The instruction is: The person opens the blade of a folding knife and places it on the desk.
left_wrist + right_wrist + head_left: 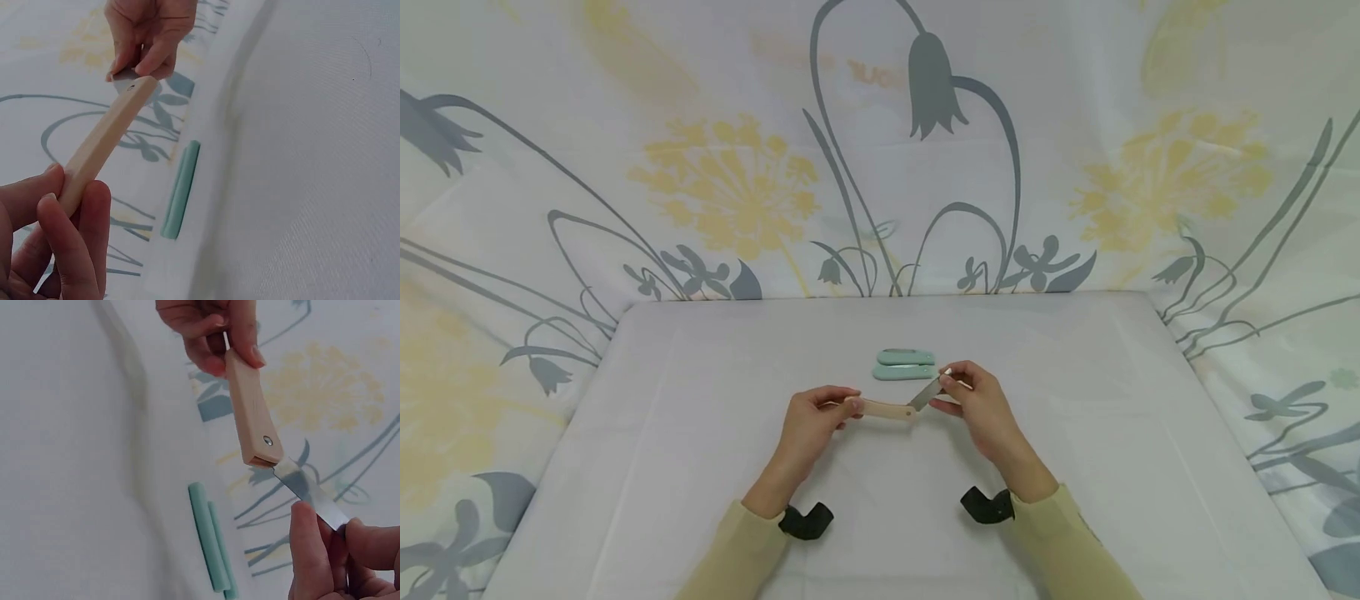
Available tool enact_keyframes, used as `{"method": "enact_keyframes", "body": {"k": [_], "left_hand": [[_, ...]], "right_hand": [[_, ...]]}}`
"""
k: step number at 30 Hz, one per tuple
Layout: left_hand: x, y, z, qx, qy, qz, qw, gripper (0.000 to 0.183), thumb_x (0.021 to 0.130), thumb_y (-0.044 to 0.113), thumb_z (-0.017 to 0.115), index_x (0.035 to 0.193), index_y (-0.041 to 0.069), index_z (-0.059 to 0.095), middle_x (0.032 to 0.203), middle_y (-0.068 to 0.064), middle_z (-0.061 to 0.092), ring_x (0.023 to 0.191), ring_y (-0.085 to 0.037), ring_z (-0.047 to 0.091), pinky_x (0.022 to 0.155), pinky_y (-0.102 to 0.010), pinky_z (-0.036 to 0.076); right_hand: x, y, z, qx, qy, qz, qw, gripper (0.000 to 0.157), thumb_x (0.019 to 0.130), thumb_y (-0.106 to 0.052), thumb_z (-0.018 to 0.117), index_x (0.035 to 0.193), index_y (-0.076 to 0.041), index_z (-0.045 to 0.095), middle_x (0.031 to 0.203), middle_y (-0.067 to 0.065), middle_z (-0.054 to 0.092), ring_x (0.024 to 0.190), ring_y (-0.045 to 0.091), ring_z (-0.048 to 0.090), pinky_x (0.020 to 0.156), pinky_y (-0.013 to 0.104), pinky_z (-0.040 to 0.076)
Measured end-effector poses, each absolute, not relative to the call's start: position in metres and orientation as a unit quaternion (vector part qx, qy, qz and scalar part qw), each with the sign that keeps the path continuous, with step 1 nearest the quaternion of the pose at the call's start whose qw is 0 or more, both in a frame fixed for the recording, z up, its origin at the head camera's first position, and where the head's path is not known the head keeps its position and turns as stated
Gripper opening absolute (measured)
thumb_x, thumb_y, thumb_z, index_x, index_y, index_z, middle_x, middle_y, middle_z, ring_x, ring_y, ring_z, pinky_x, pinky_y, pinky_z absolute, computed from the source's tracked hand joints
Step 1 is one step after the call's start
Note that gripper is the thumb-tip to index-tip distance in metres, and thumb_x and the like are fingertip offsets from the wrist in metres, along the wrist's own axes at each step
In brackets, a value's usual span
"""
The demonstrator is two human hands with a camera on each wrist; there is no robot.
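Observation:
A folding knife (887, 410) with a pale wooden handle and a steel blade is held between both hands above the table, its blade swung partly out at an angle. The left hand (811, 423) pinches the far end of the wooden handle (107, 137) between thumb and fingers. Near the tip, thumb and fingers of the right hand (983, 408) pinch the blade (312, 495). In the right wrist view a metal rivet (267, 440) shows at the pivot end of the handle. Just beyond the hands, two slim mint-green handle-shaped pieces (904, 372) lie side by side on the table.
The table (700, 350) is covered with a white cloth. Behind it and at both sides hangs a white curtain (880, 183) printed with grey and yellow flowers. A black wrist mount (808, 521) sits at the left cuff, another black mount (987, 506) at the right.

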State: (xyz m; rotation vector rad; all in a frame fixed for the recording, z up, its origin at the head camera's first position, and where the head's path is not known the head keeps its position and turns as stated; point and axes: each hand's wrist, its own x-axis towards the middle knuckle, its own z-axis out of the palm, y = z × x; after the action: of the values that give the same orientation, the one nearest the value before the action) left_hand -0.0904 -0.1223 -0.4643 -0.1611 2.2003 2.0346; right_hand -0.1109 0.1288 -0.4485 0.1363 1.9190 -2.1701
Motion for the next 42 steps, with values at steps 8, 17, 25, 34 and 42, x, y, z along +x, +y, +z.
{"method": "enact_keyframes", "body": {"k": [8,17,25,34,42], "left_hand": [[-0.09,-0.124,-0.471,-0.055,0.742,0.664,0.073,0.02,0.087,0.016,0.079,0.103,0.004,0.075,0.088,-0.007,0.074,0.083,-0.022,0.071,0.069,-0.028,0.052],[-0.087,-0.122,-0.466,-0.046,0.74,0.665,0.088,0.022,0.088,0.012,0.077,0.105,-0.001,0.072,0.092,-0.007,0.072,0.085,-0.024,0.072,0.068,-0.029,0.05],[-0.088,-0.125,-0.475,-0.029,0.735,0.667,0.12,0.016,0.088,0.007,0.074,0.103,0.001,0.07,0.087,-0.01,0.074,0.086,-0.026,0.071,0.067,-0.028,0.05],[-0.087,-0.124,-0.476,-0.016,0.733,0.665,0.144,0.02,0.085,0.005,0.076,0.103,-0.001,0.069,0.087,-0.008,0.073,0.086,-0.03,0.069,0.067,-0.028,0.049],[-0.09,-0.127,-0.475,-0.028,0.748,0.652,0.125,0.022,0.084,0.007,0.077,0.104,0.001,0.072,0.087,-0.008,0.073,0.083,-0.026,0.069,0.068,-0.028,0.05]], "right_hand": [[-0.102,0.127,-0.455,0.08,0.618,-0.776,0.101,0.017,0.102,0.004,0.049,0.116,0.013,0.047,0.106,0.013,0.049,0.093,0.017,0.059,0.086,0.038,0.055],[-0.099,0.127,-0.46,0.12,0.574,-0.807,0.07,0.013,0.103,0.003,0.048,0.114,0.01,0.047,0.102,0.01,0.052,0.093,0.015,0.061,0.086,0.037,0.055],[-0.098,0.129,-0.458,0.129,0.532,-0.835,0.057,0.005,0.103,0.001,0.048,0.107,0.003,0.045,0.1,0.007,0.053,0.093,0.015,0.062,0.086,0.035,0.055],[-0.098,0.131,-0.453,0.132,0.515,-0.846,0.054,0.004,0.103,0.004,0.045,0.104,0.001,0.047,0.098,0.006,0.054,0.093,0.014,0.063,0.086,0.035,0.055],[-0.099,0.138,-0.456,0.118,0.541,-0.83,0.066,0.004,0.101,0.003,0.052,0.101,-0.001,0.053,0.098,0.008,0.057,0.09,0.015,0.066,0.084,0.036,0.056]]}}
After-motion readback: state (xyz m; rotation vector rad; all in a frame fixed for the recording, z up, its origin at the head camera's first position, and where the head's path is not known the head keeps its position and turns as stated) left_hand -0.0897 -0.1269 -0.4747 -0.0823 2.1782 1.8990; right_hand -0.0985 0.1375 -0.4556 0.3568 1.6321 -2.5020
